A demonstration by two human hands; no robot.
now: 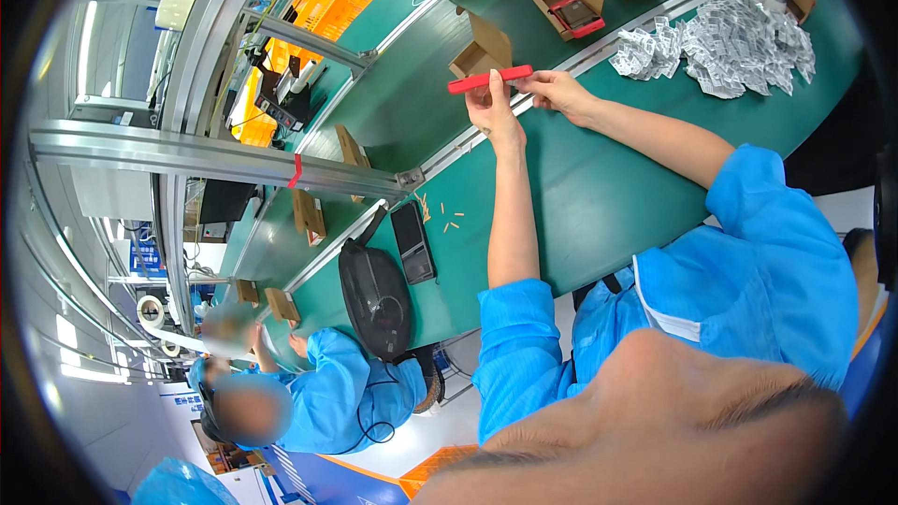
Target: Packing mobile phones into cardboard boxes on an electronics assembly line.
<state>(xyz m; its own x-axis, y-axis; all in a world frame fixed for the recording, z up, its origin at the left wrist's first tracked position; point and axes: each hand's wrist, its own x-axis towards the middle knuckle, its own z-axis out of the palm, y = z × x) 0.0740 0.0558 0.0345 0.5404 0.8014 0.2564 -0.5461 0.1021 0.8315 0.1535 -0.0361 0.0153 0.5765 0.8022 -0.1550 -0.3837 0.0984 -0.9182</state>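
The left hand (493, 112) and right hand (554, 89) pinch a flat red rectangular device (488, 79) in their fingers above the green worktop (599, 196), seemingly mid-packing, with lowering it into the open brown cardboard box (479, 51) the likely next step.

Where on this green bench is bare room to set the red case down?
Bare green bench lies between the forearms. Crowded: white packets far right, black tablet and round black pouch left. Both hands hold the red case.

The red tray (489, 79) looks smooth glossy plastic. Boxes (brown cardboard) (484, 50) are matt; the green belt (599, 196) is smooth with a faint sheen
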